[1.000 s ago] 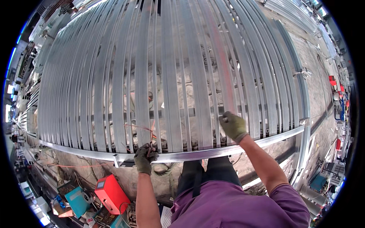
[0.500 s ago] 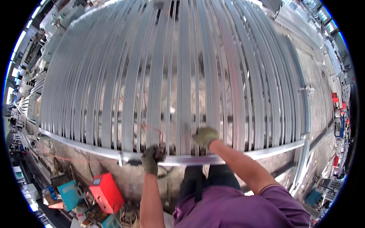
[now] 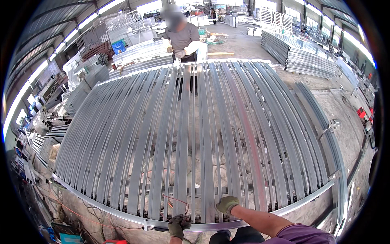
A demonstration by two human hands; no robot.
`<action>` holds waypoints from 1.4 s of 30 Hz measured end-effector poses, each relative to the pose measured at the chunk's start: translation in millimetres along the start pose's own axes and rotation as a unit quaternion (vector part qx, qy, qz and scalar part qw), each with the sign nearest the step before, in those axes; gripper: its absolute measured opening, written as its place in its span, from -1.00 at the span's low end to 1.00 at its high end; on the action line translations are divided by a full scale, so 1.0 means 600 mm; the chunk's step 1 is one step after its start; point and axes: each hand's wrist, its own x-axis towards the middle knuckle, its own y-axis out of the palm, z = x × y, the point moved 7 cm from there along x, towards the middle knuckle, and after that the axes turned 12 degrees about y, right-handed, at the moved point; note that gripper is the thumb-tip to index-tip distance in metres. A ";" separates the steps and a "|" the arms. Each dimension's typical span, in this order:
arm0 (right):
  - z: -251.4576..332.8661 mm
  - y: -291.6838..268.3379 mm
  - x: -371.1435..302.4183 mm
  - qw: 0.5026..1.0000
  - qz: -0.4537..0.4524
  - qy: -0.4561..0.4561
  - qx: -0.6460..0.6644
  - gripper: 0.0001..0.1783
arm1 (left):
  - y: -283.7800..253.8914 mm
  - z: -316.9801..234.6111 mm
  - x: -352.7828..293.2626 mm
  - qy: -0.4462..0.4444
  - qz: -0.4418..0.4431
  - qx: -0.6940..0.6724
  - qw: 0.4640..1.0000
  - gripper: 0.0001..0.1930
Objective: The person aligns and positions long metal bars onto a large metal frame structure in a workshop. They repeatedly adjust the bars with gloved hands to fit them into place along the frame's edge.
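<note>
Long grey metal bars (image 3: 182, 142), wide and narrow by turns, lie side by side across a frame in front of me. Its near rail (image 3: 118, 212) is a pale metal bar running left to right. My left hand (image 3: 177, 227), in a dark green work glove, is closed at this rail; a small dark thing shows by its fingers, too unclear to name. A thin reddish wire (image 3: 178, 199) loops up beside it. My right hand (image 3: 227, 205), in an olive glove, rests farther right with curled fingers on a narrow bar near its end. Its fingertips are partly hidden.
Across the frame a person (image 3: 182, 40) in a dark top stands at the far rail, hands close together. Stacked metal panels (image 3: 298, 53) lie at the far right. Long profiles (image 3: 325, 118) lie on the floor at right. An orange cable (image 3: 87, 211) runs at lower left.
The view has tilted up, bringing the far rail, the other person and the hall into sight. Both my hands stay near the near rail. The red box at lower left has mostly left the view.
</note>
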 end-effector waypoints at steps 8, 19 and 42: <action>0.000 -0.003 -0.001 1.000 0.006 0.007 0.006 -0.38 | -0.033 0.037 0.024 0.026 0.009 -0.009 1.000 -0.81; -0.013 -0.006 -0.013 1.000 -0.011 -0.005 0.028 -0.32 | -0.018 0.038 0.018 -0.021 0.036 -0.035 0.998 -0.78; -0.050 -0.020 -0.075 0.994 -0.021 -0.075 0.074 -0.34 | -0.023 0.025 -0.015 0.057 -0.046 -0.060 0.996 -0.82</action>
